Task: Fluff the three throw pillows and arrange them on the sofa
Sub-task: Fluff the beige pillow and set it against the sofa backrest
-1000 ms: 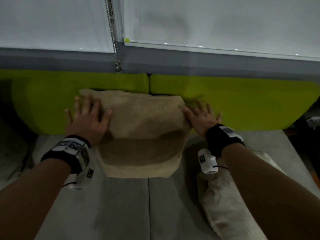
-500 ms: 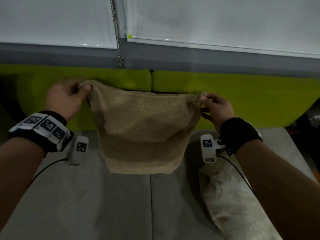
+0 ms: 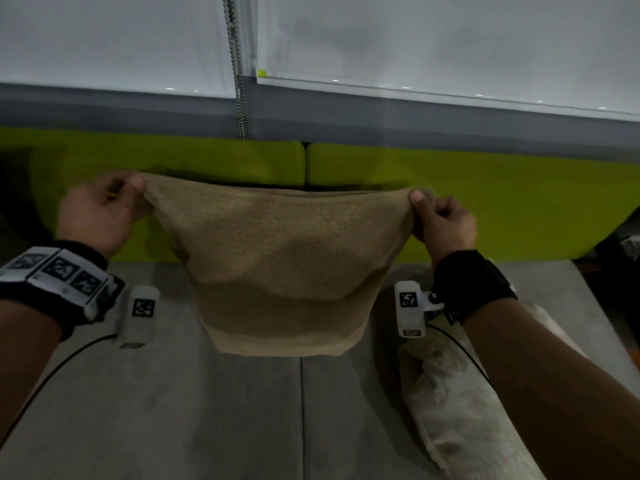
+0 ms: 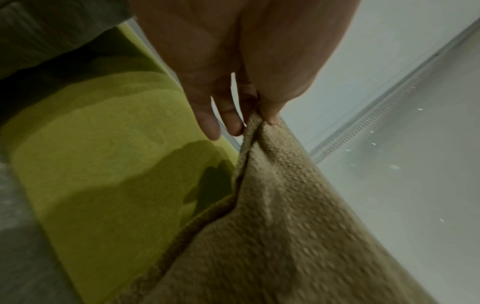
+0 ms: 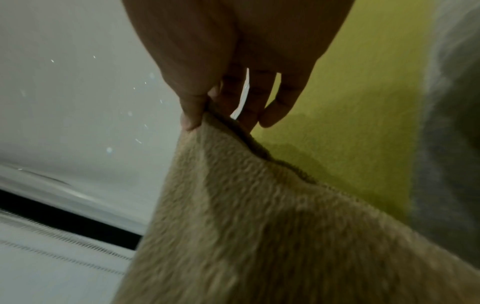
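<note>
A tan woven pillow (image 3: 282, 261) hangs upright in front of the green sofa backrest (image 3: 485, 202), its bottom edge just above the grey seat (image 3: 173, 410). My left hand (image 3: 100, 213) pinches its top left corner between thumb and fingers (image 4: 270, 115), the other fingers loose. My right hand (image 3: 440, 223) pinches the top right corner (image 5: 192, 119) the same way. The top edge is stretched taut between both hands. A white patterned pillow (image 3: 453, 410) lies flat on the seat under my right forearm. A third pillow is not in view.
Behind the sofa runs a grey ledge (image 3: 415, 123) with white roller blinds (image 3: 415, 39) and a bead chain (image 3: 239, 81) hanging at the centre. The seat has a seam (image 3: 302, 417) down the middle. Dark clutter sits past the sofa's right end (image 3: 620, 258).
A second ago both hands lay flat against the tan pillow's sides. They moved up to pinch its top corners and have since pulled them further apart, stretching the top edge wide.
</note>
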A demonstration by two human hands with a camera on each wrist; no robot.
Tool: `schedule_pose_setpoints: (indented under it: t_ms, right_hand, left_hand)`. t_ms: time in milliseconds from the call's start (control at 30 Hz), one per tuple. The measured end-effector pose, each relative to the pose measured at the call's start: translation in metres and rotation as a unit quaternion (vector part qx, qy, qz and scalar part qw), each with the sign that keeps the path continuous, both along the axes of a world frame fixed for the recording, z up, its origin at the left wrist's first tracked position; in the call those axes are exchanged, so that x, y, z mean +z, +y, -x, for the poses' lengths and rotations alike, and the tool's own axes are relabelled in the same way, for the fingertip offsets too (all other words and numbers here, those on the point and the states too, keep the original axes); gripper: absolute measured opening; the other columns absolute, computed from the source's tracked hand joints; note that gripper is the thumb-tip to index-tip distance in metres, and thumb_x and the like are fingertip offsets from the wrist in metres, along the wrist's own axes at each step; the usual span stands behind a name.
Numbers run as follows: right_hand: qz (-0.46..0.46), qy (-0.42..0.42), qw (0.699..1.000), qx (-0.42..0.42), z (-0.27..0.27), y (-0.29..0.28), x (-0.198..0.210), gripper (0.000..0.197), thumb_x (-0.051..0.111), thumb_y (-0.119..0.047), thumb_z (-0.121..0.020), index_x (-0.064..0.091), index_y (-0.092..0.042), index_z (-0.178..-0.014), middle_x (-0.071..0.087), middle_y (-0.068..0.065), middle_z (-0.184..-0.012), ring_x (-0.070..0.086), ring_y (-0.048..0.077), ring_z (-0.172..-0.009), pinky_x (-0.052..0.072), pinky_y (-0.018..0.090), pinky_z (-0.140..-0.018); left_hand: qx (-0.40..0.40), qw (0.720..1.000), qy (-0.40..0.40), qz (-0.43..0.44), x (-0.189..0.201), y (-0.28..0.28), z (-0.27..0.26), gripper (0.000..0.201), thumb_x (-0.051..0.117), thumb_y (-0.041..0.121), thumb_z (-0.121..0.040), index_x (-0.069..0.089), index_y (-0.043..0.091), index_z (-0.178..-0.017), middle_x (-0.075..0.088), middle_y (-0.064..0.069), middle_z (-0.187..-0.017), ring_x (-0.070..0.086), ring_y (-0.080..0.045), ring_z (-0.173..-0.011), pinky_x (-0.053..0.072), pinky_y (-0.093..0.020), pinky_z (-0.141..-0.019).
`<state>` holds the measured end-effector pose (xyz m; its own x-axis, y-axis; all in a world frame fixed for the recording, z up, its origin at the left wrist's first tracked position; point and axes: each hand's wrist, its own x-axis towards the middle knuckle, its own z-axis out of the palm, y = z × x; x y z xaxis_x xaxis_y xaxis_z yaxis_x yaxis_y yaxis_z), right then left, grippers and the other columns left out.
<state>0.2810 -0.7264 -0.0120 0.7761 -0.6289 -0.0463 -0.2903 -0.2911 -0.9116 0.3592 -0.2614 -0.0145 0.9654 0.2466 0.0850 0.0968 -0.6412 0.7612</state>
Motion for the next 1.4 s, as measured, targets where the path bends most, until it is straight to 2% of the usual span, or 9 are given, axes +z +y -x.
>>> schedule_pose_setpoints:
  t_ms: [133, 233, 367, 733, 933, 1100, 1167, 1267, 1400]
  right_hand:
    - [0.205, -0.163, 0.964, 0.039, 0.022, 0.036, 0.009, 0.029, 0.063, -0.043, -0.091, 0.061, -0.023, -0.113, 0.066, -0.004, -0.109, 0.062, 0.025, -0.107, 0.052, 0.054, -0.097]
    - [0.432, -0.157, 0.836, 0.298, 0.05, 0.078, 0.007, 0.048, 0.056, -0.038, -0.099, 0.05, -0.019, -0.142, 0.054, 0.013, -0.146, 0.043, 0.034, -0.139, 0.031, 0.06, -0.118]
    - [0.455, -0.083, 0.775, 0.431, 0.047, 0.107, -0.031, 0.06, 0.043, -0.052, -0.103, 0.037, -0.025, -0.157, 0.035, 0.005, -0.166, 0.024, 0.029, -0.156, 0.016, 0.059, -0.125]
    - [0.468, 0.178, 0.753, 0.428, -0.036, 0.077, -0.001, 0.067, 0.009, -0.077, -0.097, 0.008, -0.052, -0.159, 0.005, -0.025, -0.17, -0.002, 0.01, -0.158, -0.013, 0.074, -0.115]
    - [0.468, 0.066, 0.797, 0.376, -0.029, 0.061, 0.022, 0.06, 0.021, -0.048, -0.1, 0.049, -0.026, -0.148, 0.05, 0.002, -0.151, 0.045, 0.033, -0.134, 0.038, 0.055, -0.109]
    - [0.449, 0.165, 0.804, 0.353, -0.029, 0.016, 0.025, 0.037, 0.043, -0.038, -0.102, 0.059, -0.031, -0.134, 0.058, 0.0, -0.137, 0.049, 0.031, -0.133, 0.028, 0.054, -0.113]
    - [0.474, 0.202, 0.78, 0.354, -0.024, -0.003, 0.027, 0.034, 0.049, -0.034, -0.1, 0.061, -0.032, -0.131, 0.057, 0.0, -0.138, 0.044, 0.03, -0.137, 0.021, 0.059, -0.117]
    - [0.497, 0.207, 0.764, 0.357, -0.021, -0.025, 0.034, 0.024, 0.052, -0.025, -0.099, 0.07, -0.027, -0.114, 0.06, 0.007, -0.127, 0.054, 0.035, -0.126, 0.037, 0.05, -0.108]
    - [0.459, 0.052, 0.844, 0.274, -0.018, -0.036, 0.04, 0.024, 0.05, -0.034, -0.101, 0.067, -0.018, -0.105, 0.06, 0.011, -0.107, 0.059, 0.036, -0.1, 0.047, 0.046, -0.086]
  left_hand:
    - [0.001, 0.986, -0.104, -0.13, 0.016, -0.04, 0.03, 0.043, 0.052, 0.041, -0.098, 0.058, 0.011, -0.129, 0.057, -0.026, -0.128, 0.053, -0.042, -0.119, 0.042, -0.047, -0.101]
    - [-0.147, 0.941, -0.219, -0.211, 0.013, -0.089, 0.063, 0.049, 0.051, 0.033, -0.098, 0.049, 0.008, -0.14, 0.049, -0.025, -0.143, 0.047, -0.042, -0.128, 0.037, -0.051, -0.109]
    - [-0.322, 0.896, -0.108, -0.288, -0.012, -0.139, 0.076, 0.059, 0.032, 0.047, -0.104, 0.034, 0.02, -0.156, 0.033, -0.008, -0.163, 0.029, -0.028, -0.151, 0.021, -0.05, -0.124]
    - [-0.288, 0.883, 0.077, -0.363, -0.007, -0.15, 0.023, 0.066, 0.003, 0.062, -0.099, 0.014, 0.037, -0.159, 0.011, 0.019, -0.168, 0.014, -0.012, -0.155, 0.004, -0.056, -0.123]
    - [-0.295, 0.868, -0.041, -0.398, 0.043, -0.143, 0.009, 0.035, 0.047, 0.027, -0.096, 0.059, 0.017, -0.127, 0.062, -0.012, -0.122, 0.055, -0.04, -0.109, 0.046, -0.052, -0.092]
    - [-0.341, 0.848, 0.034, -0.405, 0.057, -0.107, -0.005, 0.05, 0.042, 0.057, -0.096, 0.058, 0.023, -0.129, 0.063, -0.01, -0.116, 0.062, -0.038, -0.104, 0.053, -0.045, -0.084]
    - [-0.359, 0.842, 0.044, -0.401, 0.052, -0.09, -0.005, 0.045, 0.051, 0.051, -0.096, 0.061, 0.021, -0.127, 0.064, -0.01, -0.113, 0.064, -0.038, -0.099, 0.054, -0.043, -0.081]
    - [-0.334, 0.843, 0.034, -0.42, 0.047, -0.06, -0.009, 0.024, 0.059, 0.042, -0.093, 0.065, 0.03, -0.112, 0.066, -0.01, -0.104, 0.066, -0.038, -0.091, 0.056, -0.047, -0.074]
    - [-0.27, 0.892, -0.06, -0.359, 0.036, -0.029, -0.022, 0.027, 0.043, 0.046, -0.096, 0.061, 0.028, -0.106, 0.063, -0.014, -0.099, 0.065, -0.042, -0.083, 0.056, -0.05, -0.069]
